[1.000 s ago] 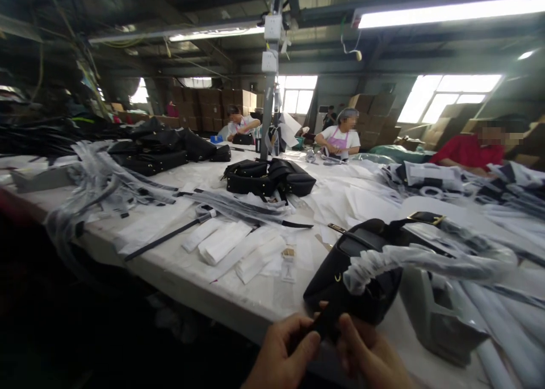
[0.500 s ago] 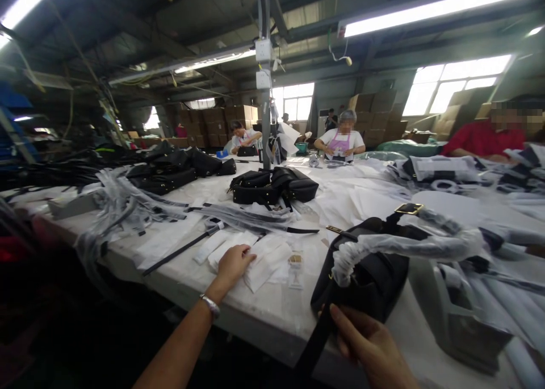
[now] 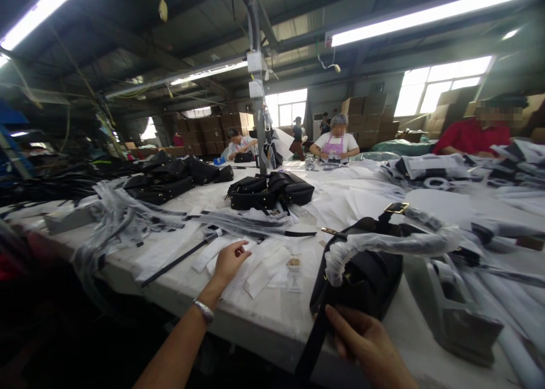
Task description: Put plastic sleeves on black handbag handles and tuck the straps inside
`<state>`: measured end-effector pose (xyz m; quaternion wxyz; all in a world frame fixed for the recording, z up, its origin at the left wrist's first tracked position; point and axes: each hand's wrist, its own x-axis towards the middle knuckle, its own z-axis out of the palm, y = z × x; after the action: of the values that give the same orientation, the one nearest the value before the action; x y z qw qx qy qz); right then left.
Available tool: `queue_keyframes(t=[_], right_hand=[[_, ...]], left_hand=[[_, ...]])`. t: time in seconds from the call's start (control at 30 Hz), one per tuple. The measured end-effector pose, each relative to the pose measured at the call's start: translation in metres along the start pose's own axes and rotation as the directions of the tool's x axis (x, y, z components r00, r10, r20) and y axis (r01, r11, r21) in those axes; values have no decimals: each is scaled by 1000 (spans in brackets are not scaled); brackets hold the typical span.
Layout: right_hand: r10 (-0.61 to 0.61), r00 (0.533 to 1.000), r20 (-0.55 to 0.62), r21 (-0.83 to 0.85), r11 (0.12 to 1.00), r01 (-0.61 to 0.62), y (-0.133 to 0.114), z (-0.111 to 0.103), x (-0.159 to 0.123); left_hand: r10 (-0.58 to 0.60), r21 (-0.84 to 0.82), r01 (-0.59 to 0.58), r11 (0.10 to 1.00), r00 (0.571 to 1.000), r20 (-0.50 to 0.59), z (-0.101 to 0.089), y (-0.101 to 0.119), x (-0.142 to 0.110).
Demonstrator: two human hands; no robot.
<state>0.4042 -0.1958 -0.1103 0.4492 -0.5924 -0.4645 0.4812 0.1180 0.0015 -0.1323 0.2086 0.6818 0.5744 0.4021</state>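
Observation:
At the table's near edge my right hand (image 3: 361, 338) pinches a black strap (image 3: 314, 343) between thumb and fingers, and the strap hangs down past the edge. The black handbag (image 3: 370, 281) stands just beyond that hand, its handle (image 3: 387, 247) wrapped in clear plastic and a gold buckle (image 3: 397, 208) at its top. My left hand (image 3: 231, 262) hovers over thin white wrapping sheets (image 3: 266, 270), fingers loosely bent and apart, with nothing visible in them. A small clear packet with a brown tag (image 3: 293, 262) lies between the sheets and the handbag.
Plastic-wrapped straps (image 3: 242, 221) lie across the table, with more black bags (image 3: 272, 190) behind. A grey form (image 3: 455, 315) stands right of the handbag. A metal post (image 3: 258, 111) rises mid-table. Co-workers sit opposite, one in a pink apron (image 3: 335, 146), one in red (image 3: 464, 130).
My left hand has lifted slightly off the white sheets, and its fingers have opened a little. My right hand keeps its hold on the strap. The view has shifted slightly.

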Motion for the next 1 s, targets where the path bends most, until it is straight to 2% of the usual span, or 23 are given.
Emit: queue_keyframes(t=[0.23,0.4,0.53,0.63,0.7,0.8,0.93,1.0], right_hand=[[16,997,72,-16,1000,-15,2,-2,5],[17,998,54,11,1000,-17,-1,0,4],[11,999,44,36,999,-12,-8,3,0],[4,1000,18,80,997,-6,-14,5,-4],[9,1000,20,112,994,-12,-16,7,-6],[7,999,40,153,988,-13,-17,7,-7],[-7,997,71,181,983,-6,-14,7,-9],[-10,997,80,184,983,-5,-13,7,-9]], left_hand=[[-81,-218,97,971,993,82,-6,11,5],[-59,-371,143,918,972,228,-22,37,-15],[-69,-466,304,831,887,457,-28,57,-54],[-82,-511,417,752,828,555,-23,69,-88],[-96,-542,466,699,813,575,-17,78,-107],[-128,-587,493,642,824,552,-6,91,-124],[-203,-566,493,661,844,497,5,102,-133],[-194,-566,472,675,855,482,7,103,-135]])
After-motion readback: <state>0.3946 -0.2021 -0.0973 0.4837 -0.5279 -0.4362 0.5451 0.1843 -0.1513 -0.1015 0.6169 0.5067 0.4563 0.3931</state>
